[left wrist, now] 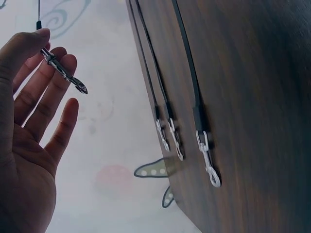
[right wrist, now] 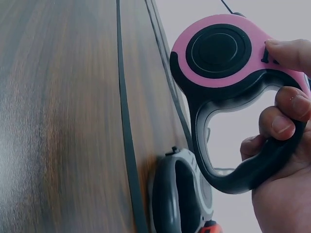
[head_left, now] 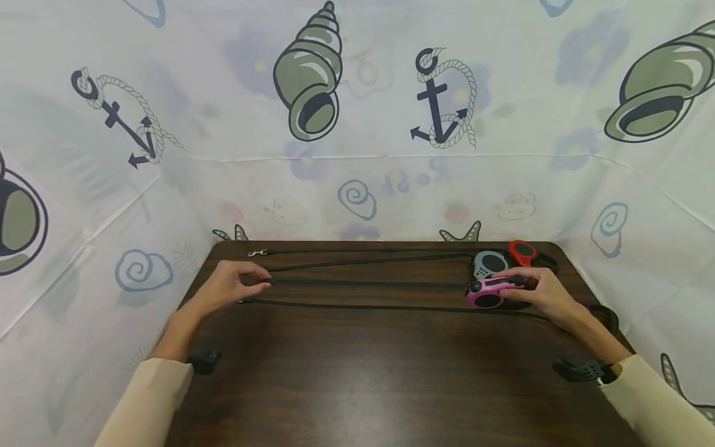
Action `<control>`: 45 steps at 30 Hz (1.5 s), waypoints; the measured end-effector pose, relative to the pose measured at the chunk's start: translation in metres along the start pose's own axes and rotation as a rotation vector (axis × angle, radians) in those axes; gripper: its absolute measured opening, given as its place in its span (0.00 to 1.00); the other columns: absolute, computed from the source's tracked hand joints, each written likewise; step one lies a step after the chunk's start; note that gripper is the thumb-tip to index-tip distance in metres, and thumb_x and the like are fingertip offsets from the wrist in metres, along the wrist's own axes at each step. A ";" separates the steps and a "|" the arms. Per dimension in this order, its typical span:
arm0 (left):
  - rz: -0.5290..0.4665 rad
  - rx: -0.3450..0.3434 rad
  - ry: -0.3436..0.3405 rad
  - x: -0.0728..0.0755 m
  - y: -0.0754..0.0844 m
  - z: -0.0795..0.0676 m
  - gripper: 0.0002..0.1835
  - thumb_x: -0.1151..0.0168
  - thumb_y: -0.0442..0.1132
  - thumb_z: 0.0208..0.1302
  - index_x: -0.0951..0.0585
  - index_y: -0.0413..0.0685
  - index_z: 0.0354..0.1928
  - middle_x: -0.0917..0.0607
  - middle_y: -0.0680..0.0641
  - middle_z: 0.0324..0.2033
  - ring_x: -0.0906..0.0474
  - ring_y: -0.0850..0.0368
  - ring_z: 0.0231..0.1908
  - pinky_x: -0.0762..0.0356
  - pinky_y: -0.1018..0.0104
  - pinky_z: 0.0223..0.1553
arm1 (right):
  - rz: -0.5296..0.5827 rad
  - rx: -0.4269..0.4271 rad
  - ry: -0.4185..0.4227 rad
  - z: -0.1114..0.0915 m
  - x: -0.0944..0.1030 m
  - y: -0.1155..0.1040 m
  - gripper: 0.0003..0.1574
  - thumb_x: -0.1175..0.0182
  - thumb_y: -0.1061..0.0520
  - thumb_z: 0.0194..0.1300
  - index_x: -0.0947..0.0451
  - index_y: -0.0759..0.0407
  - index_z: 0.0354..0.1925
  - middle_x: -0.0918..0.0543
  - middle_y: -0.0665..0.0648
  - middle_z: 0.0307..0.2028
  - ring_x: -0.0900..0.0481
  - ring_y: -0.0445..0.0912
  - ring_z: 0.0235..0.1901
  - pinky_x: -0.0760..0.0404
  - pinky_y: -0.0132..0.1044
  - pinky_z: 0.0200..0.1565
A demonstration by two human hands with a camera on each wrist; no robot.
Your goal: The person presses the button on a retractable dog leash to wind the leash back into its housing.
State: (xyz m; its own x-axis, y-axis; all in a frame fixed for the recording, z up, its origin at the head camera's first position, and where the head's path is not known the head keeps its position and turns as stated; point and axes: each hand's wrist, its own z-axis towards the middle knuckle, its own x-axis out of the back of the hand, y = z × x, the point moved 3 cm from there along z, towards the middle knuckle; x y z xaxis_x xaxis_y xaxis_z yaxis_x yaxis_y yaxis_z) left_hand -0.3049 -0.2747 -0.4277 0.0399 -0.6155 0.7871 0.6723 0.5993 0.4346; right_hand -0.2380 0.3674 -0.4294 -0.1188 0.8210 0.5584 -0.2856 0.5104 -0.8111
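My right hand (head_left: 544, 297) grips a pink and black retractable leash (right wrist: 209, 80) by its looped handle, fingers curled through the opening and thumb on the pink casing. From it a dark cord (head_left: 368, 283) runs straight across to my left hand (head_left: 237, 284). Thumb and forefinger of the left hand pinch the cord's end, where a dark metal snap hook (left wrist: 64, 71) sticks out; the other fingers are spread. A grey retractable leash (head_left: 490, 263) stands just behind the pink one, and a red one (head_left: 522, 252) is farther back.
Beneath my right forearm lies another leash's dark handle (head_left: 606, 316), its strap (head_left: 391, 308) stretched leftward. Three silver snap hooks, one of them nearest (left wrist: 208, 160), lie on the brown table (head_left: 357, 372). Patterned cloth (head_left: 357, 124) walls the table's back and sides.
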 end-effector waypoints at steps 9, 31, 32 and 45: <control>-0.030 0.015 -0.018 -0.013 0.011 0.010 0.10 0.20 0.29 0.57 0.09 0.47 0.39 0.08 0.54 0.34 0.15 0.65 0.33 0.15 0.55 0.36 | 0.025 0.067 -0.020 0.005 -0.006 -0.001 0.20 0.31 0.63 0.70 0.15 0.64 0.59 0.11 0.52 0.41 0.19 0.43 0.31 0.19 0.36 0.31; -0.102 -0.048 0.004 -0.037 0.038 0.029 0.10 0.20 0.29 0.57 0.10 0.46 0.39 0.08 0.52 0.34 0.12 0.60 0.35 0.14 0.48 0.40 | 0.108 0.125 -0.073 0.014 -0.025 -0.011 0.20 0.32 0.67 0.69 0.17 0.68 0.59 0.10 0.53 0.39 0.17 0.47 0.30 0.17 0.36 0.32; -0.107 -0.051 0.006 -0.038 0.039 0.029 0.10 0.20 0.29 0.57 0.10 0.45 0.39 0.08 0.52 0.34 0.12 0.60 0.34 0.14 0.48 0.39 | 0.110 0.125 -0.076 0.014 -0.027 -0.012 0.21 0.32 0.67 0.69 0.17 0.68 0.59 0.10 0.54 0.39 0.17 0.47 0.30 0.17 0.36 0.33; -0.136 -0.077 -0.009 -0.053 0.054 0.037 0.09 0.21 0.30 0.58 0.10 0.46 0.40 0.08 0.53 0.34 0.13 0.59 0.34 0.14 0.47 0.39 | 0.156 0.146 -0.104 0.020 -0.044 -0.014 0.21 0.33 0.68 0.69 0.17 0.68 0.59 0.10 0.56 0.42 0.15 0.45 0.34 0.15 0.35 0.37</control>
State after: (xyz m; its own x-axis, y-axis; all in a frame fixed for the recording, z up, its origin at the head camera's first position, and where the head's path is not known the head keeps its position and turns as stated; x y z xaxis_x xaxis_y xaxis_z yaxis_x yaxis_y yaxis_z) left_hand -0.2986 -0.1906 -0.4297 -0.0623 -0.6835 0.7273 0.7259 0.4691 0.5030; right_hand -0.2481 0.3188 -0.4390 -0.2671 0.8524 0.4495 -0.3902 0.3309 -0.8592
